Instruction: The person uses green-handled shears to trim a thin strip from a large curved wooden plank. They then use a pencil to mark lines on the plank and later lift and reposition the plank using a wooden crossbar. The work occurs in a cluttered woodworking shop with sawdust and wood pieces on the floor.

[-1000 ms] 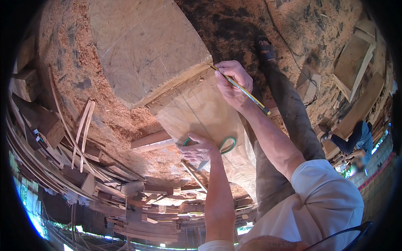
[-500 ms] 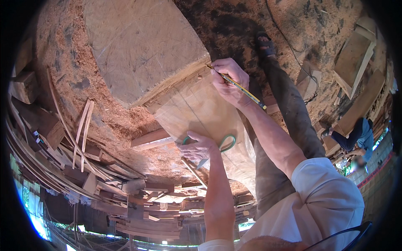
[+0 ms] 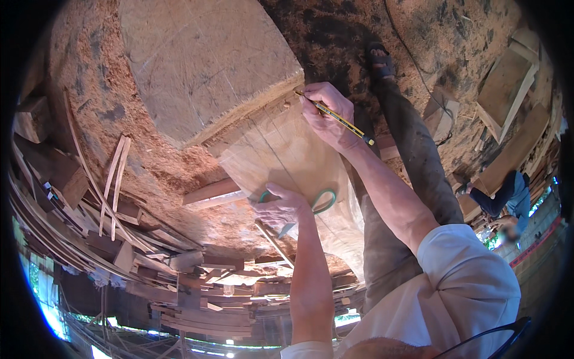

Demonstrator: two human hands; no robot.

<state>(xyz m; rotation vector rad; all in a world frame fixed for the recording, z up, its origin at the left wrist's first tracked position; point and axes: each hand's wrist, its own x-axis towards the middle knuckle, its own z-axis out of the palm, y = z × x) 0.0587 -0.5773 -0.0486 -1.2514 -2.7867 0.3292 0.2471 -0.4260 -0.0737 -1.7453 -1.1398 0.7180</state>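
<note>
My right hand (image 3: 330,113) is closed around a yellow-and-black pencil (image 3: 347,124), whose point reaches the near right corner of a large, thick wood slab (image 3: 209,66). Below that slab's edge, a paler wooden surface (image 3: 311,155) carries dark lines running away from me. On the left part of this surface lies my left hand (image 3: 280,206), thumb and fingers apart. A green looped thing (image 3: 324,201) shows on both sides of that hand; its middle is covered and I cannot tell its kind. A grey flat piece (image 3: 287,229) pokes out below the palm.
Sawdust covers the ground (image 3: 179,170). Stacked planks and offcuts (image 3: 66,179) line the left; boards (image 3: 505,84) lie at the right. A cable (image 3: 412,57) crosses the ground near my sandalled foot (image 3: 379,60). Another person (image 3: 514,194) is at the far right.
The pencil tilts slightly differently in my right hand, its back end a little higher and further left. My view has shifted slightly. The left hand keeps its place on the wood.
</note>
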